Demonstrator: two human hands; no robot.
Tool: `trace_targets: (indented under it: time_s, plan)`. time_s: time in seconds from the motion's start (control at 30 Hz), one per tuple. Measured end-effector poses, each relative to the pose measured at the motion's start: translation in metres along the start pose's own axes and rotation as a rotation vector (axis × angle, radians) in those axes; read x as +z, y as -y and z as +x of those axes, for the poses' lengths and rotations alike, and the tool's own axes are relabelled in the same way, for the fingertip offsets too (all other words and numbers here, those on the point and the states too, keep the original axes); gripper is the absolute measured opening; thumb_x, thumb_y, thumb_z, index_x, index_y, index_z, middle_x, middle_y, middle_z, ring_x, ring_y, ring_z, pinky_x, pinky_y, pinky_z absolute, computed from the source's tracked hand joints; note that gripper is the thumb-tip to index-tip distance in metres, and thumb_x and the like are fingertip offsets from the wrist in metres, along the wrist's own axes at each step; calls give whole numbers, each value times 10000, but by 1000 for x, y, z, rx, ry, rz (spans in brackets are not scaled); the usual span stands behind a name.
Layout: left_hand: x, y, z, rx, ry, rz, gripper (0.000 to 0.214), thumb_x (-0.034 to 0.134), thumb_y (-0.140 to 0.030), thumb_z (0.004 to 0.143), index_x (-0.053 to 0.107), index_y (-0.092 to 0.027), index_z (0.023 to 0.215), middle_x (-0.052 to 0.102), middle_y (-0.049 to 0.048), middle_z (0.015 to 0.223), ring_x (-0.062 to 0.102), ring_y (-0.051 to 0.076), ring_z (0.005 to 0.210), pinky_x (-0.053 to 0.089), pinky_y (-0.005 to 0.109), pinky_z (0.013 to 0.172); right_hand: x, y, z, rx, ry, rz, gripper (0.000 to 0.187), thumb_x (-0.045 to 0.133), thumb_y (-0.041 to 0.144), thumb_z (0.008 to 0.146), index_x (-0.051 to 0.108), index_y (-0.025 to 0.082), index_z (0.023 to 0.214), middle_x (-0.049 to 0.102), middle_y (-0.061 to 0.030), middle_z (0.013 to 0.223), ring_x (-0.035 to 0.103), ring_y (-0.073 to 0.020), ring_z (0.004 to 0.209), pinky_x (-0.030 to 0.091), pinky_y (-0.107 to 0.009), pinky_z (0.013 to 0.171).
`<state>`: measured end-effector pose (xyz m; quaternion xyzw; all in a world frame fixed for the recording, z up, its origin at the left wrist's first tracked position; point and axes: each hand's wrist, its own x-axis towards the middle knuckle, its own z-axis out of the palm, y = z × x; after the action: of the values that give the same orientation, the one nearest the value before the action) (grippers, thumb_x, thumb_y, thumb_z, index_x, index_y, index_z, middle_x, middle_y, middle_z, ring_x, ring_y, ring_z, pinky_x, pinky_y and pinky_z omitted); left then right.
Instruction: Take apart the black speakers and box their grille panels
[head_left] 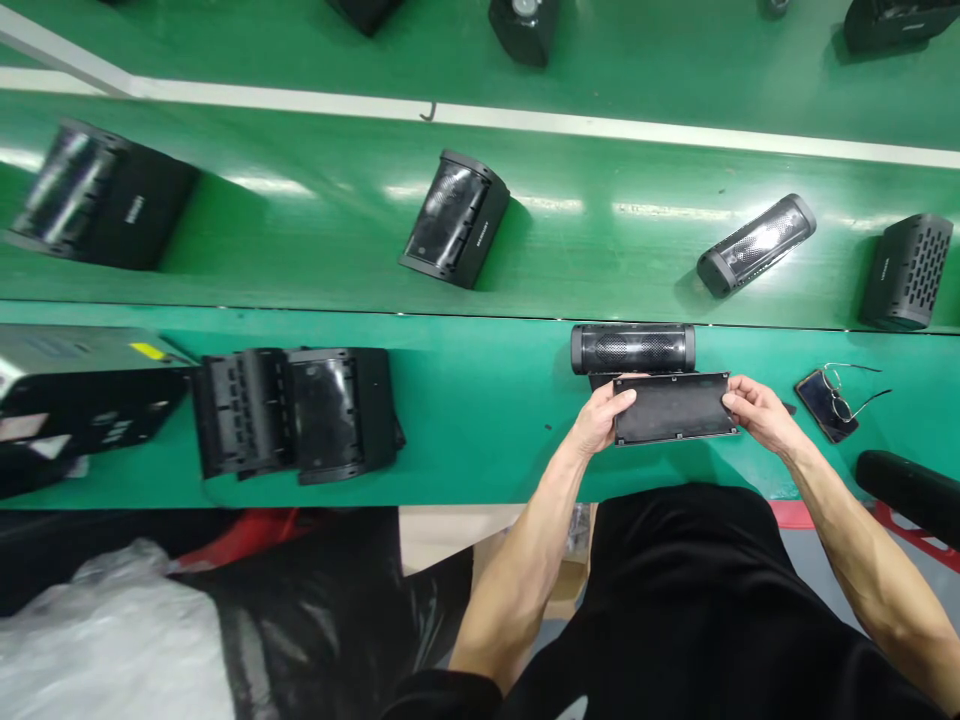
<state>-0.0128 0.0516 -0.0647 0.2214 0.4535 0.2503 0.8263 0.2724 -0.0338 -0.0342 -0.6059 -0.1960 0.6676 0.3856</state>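
A flat black rectangular panel [671, 407] is held level above the near green bench [480, 420]. My left hand [604, 415] grips its left end with fingers curled over the edge. At the panel's right end, my right hand [757, 412] pinches it. Just behind the panel lies a black cylindrical speaker [632, 348] with a mesh front, on its side at the bench's far edge.
Black housings [296, 410] sit on the bench at left beside a grey box [75, 385]. On the conveyor belt beyond lie speakers [455, 218], [757, 243], [906, 270], [97, 195]. A phone with glasses [829, 400] lies to the right. Plastic bags [112, 630] are below.
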Motion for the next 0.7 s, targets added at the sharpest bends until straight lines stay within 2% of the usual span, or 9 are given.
trace_targets:
  time_s: [0.13, 0.27, 0.47, 0.57, 0.7]
  plan:
    - [-1, 2, 1, 11, 42, -29, 664, 964, -548, 662, 821, -115, 1145, 827, 165, 1082, 779, 387, 1073, 621, 462, 923, 1, 1, -1, 16, -19, 4, 544, 964, 641, 719, 657, 232, 906, 529, 64, 640, 452, -105, 540, 420, -253, 545]
    - [1, 5, 1, -17, 49, -136, 745, 853, -693, 746, 808, -114, 1213, 816, 190, 1118, 761, 445, 1129, 646, 546, 918, 2, 2, -2, 35, -36, 46, 545, 962, 643, 720, 674, 225, 917, 559, 51, 689, 460, -98, 555, 427, -242, 548]
    - [-1, 0, 3, -140, 8, -271, 800, 583, -810, 940, 736, -179, 1406, 814, 161, 1078, 781, 391, 1050, 662, 507, 849, 2, 5, -1, 56, -12, 125, 524, 985, 605, 716, 698, 221, 928, 563, 51, 676, 487, -99, 553, 434, -227, 537]
    - [-6, -1, 9, -261, 51, -331, 904, 460, -872, 960, 740, -128, 1392, 823, 184, 1027, 798, 389, 974, 651, 481, 811, 4, 6, -2, 51, 15, 142, 505, 983, 590, 727, 700, 224, 928, 575, 52, 674, 490, -100, 539, 443, -229, 532]
    - [-5, 1, 19, -536, 273, -367, 783, 529, -743, 1010, 745, -59, 1325, 831, 208, 1012, 811, 343, 863, 627, 427, 804, 9, 13, 1, 79, 154, 79, 496, 962, 607, 755, 709, 218, 931, 628, 33, 704, 539, -109, 555, 467, -236, 544]
